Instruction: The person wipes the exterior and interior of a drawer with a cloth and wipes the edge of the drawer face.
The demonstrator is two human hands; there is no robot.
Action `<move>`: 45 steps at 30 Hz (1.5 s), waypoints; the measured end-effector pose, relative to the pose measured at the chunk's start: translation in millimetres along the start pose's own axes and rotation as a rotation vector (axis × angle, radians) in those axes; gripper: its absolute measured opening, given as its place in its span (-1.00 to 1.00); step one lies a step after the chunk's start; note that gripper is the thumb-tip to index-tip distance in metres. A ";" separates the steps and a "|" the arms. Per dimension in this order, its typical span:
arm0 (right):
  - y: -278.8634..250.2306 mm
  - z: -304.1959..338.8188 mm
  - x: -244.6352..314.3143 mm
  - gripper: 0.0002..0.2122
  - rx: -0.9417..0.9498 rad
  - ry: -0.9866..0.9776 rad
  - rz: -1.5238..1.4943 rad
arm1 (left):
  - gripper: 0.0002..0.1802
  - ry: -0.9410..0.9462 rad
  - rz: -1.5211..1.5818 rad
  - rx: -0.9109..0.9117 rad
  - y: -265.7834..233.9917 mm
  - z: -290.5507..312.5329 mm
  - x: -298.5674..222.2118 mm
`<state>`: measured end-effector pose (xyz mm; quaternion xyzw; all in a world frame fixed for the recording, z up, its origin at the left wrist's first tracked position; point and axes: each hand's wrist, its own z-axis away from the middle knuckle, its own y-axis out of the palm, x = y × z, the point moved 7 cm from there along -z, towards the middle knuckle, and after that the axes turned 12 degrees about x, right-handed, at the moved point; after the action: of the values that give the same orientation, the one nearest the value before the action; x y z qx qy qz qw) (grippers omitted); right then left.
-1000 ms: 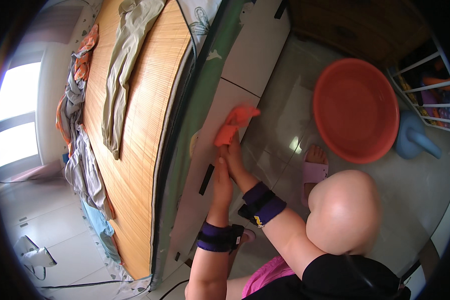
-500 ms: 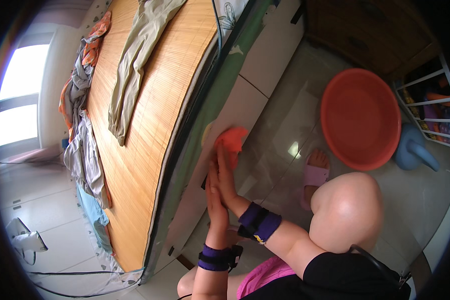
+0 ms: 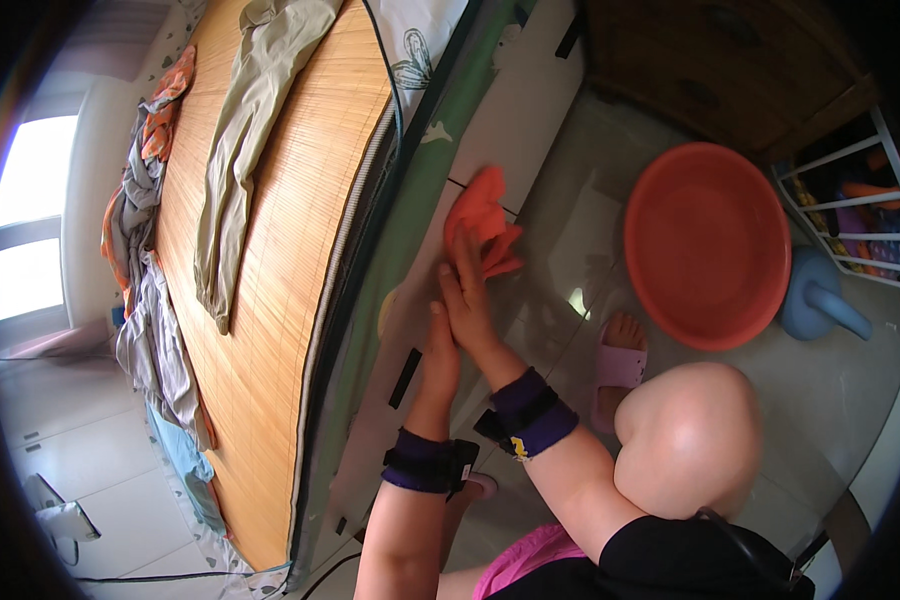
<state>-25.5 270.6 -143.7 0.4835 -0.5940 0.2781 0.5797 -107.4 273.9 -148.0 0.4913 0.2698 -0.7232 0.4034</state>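
Orange-red cloth (image 3: 478, 208): upper centre | right hand (image 3: 473, 312): grip unclosed, extended onto cloth | left hand (image 3: 441, 360): grip unclosed, beside right hand

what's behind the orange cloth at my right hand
White panels, with a dark seam showing on either side of the orange cloth. What lies directly behind the cloth and your right hand is covered.

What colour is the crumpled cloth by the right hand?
The crumpled cloth is orange-red, clearest in the head view.
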 end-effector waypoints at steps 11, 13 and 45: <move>30.4 86.4 -78.6 -0.45 0.115 0.567 -0.252 | -0.46 -0.092 0.017 -0.071 -14.8 37.0 78.7; 45.8 111.4 -80.1 -0.43 0.190 0.655 -0.271 | -0.50 -0.174 0.213 -0.252 -35.7 63.9 108.0; 110.7 169.5 -53.2 -0.29 0.234 0.366 -0.207 | -0.54 -0.276 0.526 -0.329 -86.6 145.9 115.7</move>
<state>-203.4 174.9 -198.5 0.5473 -0.3901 0.3673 0.6430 -275.0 168.1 -201.7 0.3701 0.1898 -0.6008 0.6826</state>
